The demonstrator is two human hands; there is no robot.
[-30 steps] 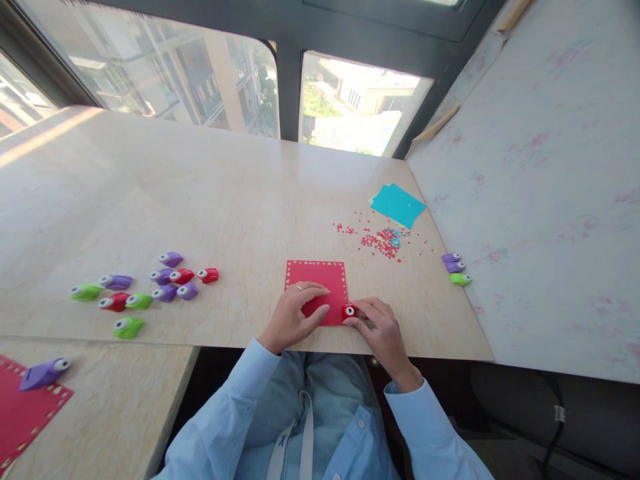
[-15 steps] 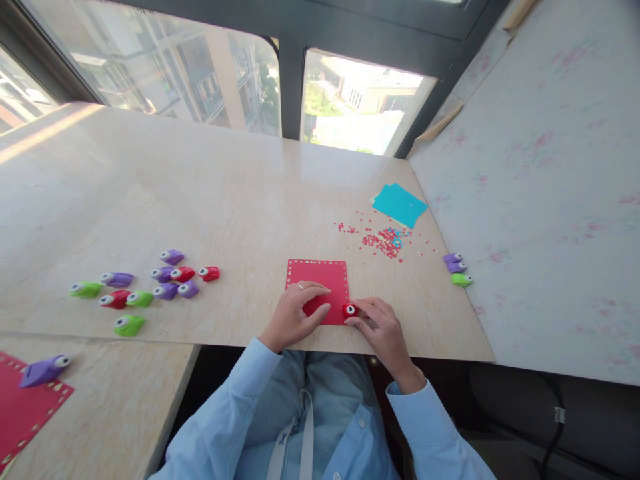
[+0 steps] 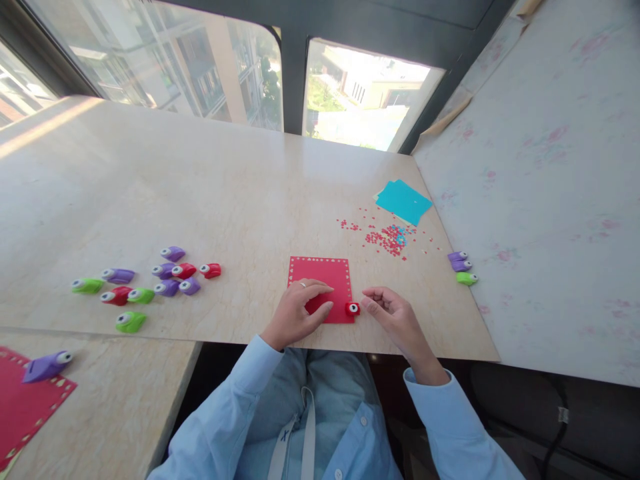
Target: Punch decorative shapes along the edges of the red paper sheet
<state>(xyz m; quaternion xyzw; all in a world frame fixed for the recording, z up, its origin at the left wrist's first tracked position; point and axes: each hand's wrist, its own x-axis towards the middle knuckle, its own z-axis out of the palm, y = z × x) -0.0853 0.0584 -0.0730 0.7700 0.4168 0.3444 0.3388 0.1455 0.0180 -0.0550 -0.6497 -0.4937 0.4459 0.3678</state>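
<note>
A square of red paper (image 3: 320, 270) lies on the counter in front of me, with small shapes punched along its top, left and right edges. My left hand (image 3: 300, 310) rests across its lower left part, thumb and fingers apart, covering that corner. On the paper's lower right edge sits a small red craft punch (image 3: 353, 309) with a white button bearing a dark mark. Just right of the punch, my right hand (image 3: 395, 320) is clear of it. Its thumb and forefinger are a little apart, and nothing shows between them.
Several purple, red and green punches (image 3: 167, 288) stand to the left; two purple and one green (image 3: 467, 279) sit by the right wall. Red and blue confetti (image 3: 387, 240) lies below blue sheets (image 3: 405, 200). At lower left, a purple punch (image 3: 47, 367) is on another red sheet (image 3: 30, 413).
My right hand has let go of the red craft punch and moved right, away from it. The punch stays on the paper's edge. My left hand keeps its place on the paper.
</note>
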